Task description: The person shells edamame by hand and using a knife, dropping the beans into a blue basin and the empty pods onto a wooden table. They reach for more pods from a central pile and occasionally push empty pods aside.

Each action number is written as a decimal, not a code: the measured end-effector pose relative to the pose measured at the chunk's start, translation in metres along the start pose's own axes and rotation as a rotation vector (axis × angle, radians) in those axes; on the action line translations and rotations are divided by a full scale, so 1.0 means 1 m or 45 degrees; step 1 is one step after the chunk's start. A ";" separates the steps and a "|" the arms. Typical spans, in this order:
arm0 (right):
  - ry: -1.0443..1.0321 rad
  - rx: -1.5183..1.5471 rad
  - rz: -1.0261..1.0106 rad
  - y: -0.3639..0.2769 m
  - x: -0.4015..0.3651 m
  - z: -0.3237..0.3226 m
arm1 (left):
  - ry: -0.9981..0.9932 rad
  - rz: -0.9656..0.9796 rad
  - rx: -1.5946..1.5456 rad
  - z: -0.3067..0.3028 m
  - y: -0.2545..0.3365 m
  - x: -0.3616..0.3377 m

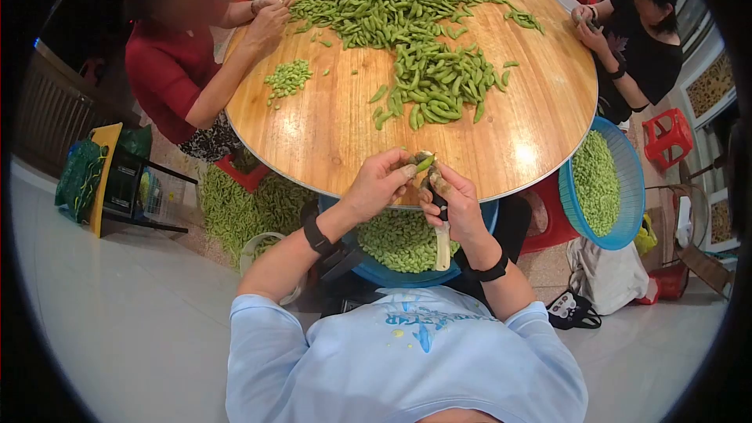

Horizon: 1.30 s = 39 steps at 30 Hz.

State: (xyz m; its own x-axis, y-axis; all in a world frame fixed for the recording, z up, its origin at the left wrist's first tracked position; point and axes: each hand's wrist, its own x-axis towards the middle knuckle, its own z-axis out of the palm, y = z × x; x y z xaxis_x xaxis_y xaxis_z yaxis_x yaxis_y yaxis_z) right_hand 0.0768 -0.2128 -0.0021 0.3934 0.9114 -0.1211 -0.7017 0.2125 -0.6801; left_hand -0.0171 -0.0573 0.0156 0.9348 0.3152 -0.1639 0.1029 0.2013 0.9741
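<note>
My left hand (384, 180) pinches a green soybean pod (425, 162) over the near edge of the round wooden table. Close beside it, my right hand (453, 200) is closed around a knife (443, 247) with a black handle; its pale, flat blade points down toward my lap. The right fingertips meet the pod's other end, and dark stains mark the fingers of both hands. Below them, a blue basin (368, 272) holds shelled green beans (407, 239). A heap of unshelled pods (442, 82) lies on the table just beyond my hands.
A bigger pod pile (384, 0) covers the far part of the table (329, 141), with loose shelled beans (288, 78) at left. People work at both sides. A blue basket of beans (576, 188) stands right, near a red stool (668, 139). Empty pods (251, 200) cover the floor at left.
</note>
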 end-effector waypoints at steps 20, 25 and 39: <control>0.025 0.239 0.226 -0.008 -0.023 0.012 | -0.065 1.064 1.347 -0.001 0.027 -0.020; 0.001 0.384 0.306 -0.002 -0.026 0.019 | -0.118 1.035 1.249 -0.001 0.027 -0.028; 0.077 0.203 0.041 0.002 -0.035 0.034 | -0.051 0.491 -0.001 0.022 -0.005 -0.025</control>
State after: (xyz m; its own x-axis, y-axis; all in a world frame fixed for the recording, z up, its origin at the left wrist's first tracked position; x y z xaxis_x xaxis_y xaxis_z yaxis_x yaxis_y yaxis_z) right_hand 0.0411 -0.2319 0.0255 0.4009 0.8968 -0.1870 -0.7977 0.2413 -0.5527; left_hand -0.0334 -0.0862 0.0177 0.9172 0.3318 0.2208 -0.2593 0.0760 0.9628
